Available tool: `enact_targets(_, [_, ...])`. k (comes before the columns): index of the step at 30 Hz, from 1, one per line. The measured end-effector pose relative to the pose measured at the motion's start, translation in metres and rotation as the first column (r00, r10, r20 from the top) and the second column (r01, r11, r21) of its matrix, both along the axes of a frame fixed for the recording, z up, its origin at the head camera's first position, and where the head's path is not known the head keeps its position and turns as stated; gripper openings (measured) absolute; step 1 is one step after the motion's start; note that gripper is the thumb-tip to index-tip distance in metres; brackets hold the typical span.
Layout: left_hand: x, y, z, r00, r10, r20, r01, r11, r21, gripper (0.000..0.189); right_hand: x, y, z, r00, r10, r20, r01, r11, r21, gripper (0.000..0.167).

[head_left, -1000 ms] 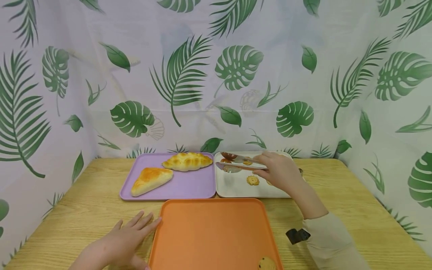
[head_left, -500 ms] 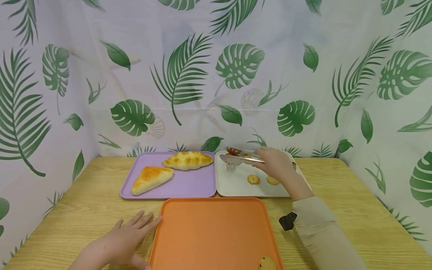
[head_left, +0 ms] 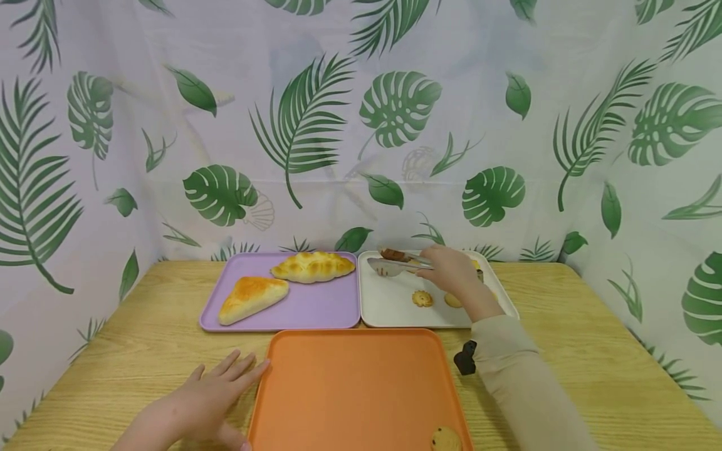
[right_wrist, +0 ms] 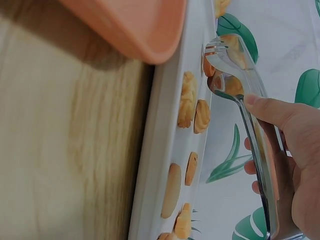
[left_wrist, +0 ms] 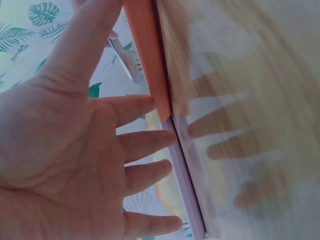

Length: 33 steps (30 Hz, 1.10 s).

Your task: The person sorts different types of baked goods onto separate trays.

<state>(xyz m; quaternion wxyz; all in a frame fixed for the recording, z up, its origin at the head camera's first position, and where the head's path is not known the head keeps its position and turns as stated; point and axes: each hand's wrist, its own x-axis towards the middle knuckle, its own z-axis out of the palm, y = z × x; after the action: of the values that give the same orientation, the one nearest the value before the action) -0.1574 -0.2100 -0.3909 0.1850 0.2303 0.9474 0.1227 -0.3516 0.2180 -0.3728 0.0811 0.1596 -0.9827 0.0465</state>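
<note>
My right hand point(head_left: 451, 272) grips metal tongs point(right_wrist: 255, 152), one end a fork and the other a spoon. The tong ends are over the back left of the white tray point(head_left: 389, 313). In the right wrist view, a brown cookie point(right_wrist: 208, 67) shows right at the ends. Around it lie a flower-shaped cookie point(head_left: 422, 299), a round cookie point(head_left: 453, 300) and several others, partly behind the hand. My left hand point(head_left: 197, 401), fingers spread, has its fingertips at the left rim of the orange tray point(head_left: 355, 382). A chocolate chip cookie point(head_left: 445, 440) lies in that tray's front right corner.
A purple tray point(head_left: 316, 310) at the back left bears a triangular bread point(head_left: 254, 299) and a braided bread point(head_left: 313, 267). All three trays sit close together on a wooden table point(head_left: 130, 351). Behind them hangs a leaf-patterned cloth point(head_left: 333, 207).
My right hand has moved slightly left and toward the back of the white tray with the tongs, uncovering more of the round cookie. My left hand stays at the orange tray's rim.
</note>
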Motion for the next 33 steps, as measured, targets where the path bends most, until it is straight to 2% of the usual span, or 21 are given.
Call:
enact_targets(7, [0.001, 0.000, -0.001, 1.000, -0.007, -0.028, 0.007, 1.000, 0.004, 0.116, -0.004, -0.007, -0.002, 0.998, -0.043, 0.053, 0.043, 0.999, -0.003, 0.047])
enact_targets(18, [0.001, 0.001, -0.002, 1.000, 0.000, -0.032, 0.000, 1.000, -0.012, 0.114, 0.003, -0.004, 0.000, 0.998, -0.037, 0.049, 0.039, 0.999, -0.032, 0.052])
enact_targets(23, [0.000, 0.000, -0.002, 1.000, -0.001, -0.026, 0.001, 1.000, -0.012, 0.114, 0.014, 0.000, 0.001, 1.000, -0.007, -0.005, 0.007, 1.000, -0.016, 0.053])
enact_targets(28, [0.000, 0.000, -0.003, 1.000, 0.008, -0.021, -0.008, 1.000, -0.011, 0.114, 0.032, 0.004, 0.004, 0.997, 0.028, -0.066, -0.028, 1.000, 0.006, 0.055])
enact_targets(33, [0.000, 0.001, -0.002, 1.000, 0.004, -0.021, -0.004, 1.000, -0.012, 0.113, 0.052, 0.011, 0.004, 0.981, 0.082, -0.177, -0.081, 0.997, 0.013, 0.055])
